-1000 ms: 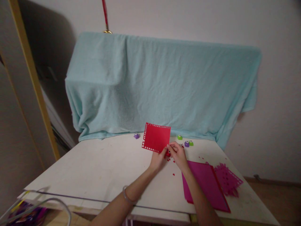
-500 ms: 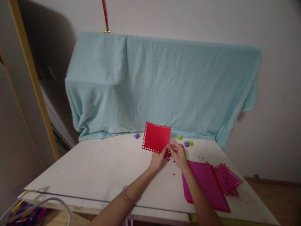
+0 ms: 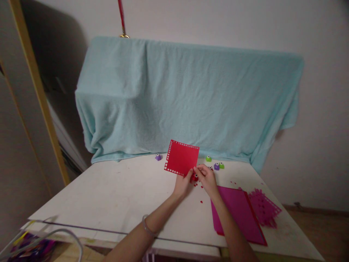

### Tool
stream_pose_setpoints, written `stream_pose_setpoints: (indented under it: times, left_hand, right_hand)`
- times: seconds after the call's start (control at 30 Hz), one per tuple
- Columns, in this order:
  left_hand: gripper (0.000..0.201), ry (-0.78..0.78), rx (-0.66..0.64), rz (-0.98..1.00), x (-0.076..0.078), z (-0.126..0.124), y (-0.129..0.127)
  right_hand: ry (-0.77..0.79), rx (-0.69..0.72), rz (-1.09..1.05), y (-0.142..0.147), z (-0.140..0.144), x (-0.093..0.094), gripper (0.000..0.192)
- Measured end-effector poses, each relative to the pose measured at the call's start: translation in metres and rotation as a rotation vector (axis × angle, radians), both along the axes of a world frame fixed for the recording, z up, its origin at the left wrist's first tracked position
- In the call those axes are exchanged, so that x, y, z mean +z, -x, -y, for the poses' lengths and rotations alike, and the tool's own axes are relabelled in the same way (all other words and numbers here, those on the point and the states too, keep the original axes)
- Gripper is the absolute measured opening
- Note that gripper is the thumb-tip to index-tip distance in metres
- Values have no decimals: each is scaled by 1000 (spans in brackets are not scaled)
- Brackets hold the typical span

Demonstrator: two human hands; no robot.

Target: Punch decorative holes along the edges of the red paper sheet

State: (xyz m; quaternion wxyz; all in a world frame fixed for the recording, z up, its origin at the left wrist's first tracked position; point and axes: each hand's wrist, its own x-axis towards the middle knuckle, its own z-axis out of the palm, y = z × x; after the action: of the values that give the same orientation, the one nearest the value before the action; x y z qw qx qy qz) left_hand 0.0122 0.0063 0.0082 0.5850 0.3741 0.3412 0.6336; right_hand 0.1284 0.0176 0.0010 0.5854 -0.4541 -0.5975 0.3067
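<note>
Fingers of the left hand pinch the red card above the surface, the right hand grips the red punch at its corner, and a crooked cut is risked if the card slips.

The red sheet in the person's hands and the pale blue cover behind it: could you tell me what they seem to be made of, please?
The red sheet looks like matte card or stiff paper: it stands flat and unbent, with small holes punched along its edges. The pale blue cover looks like terry towelling: soft folds, nubbly surface.
</note>
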Motion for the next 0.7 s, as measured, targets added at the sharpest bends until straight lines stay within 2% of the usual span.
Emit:
stream_pose_setpoints:
  times: [0.4, 0.57, 0.7]
  left_hand:
    - [27, -99, 35, -194, -20, -11, 4]
    - [31, -126, 46, -209, -27, -13, 4]
    - [33, -138, 41, -186, -25, -13, 5]
  right_hand:
    - [47, 28, -34, -1, -1, -2, 31]
    - [100, 52, -92, -3, 0, -1, 39]
    - [124, 72, -177, -5, -2, -1, 44]
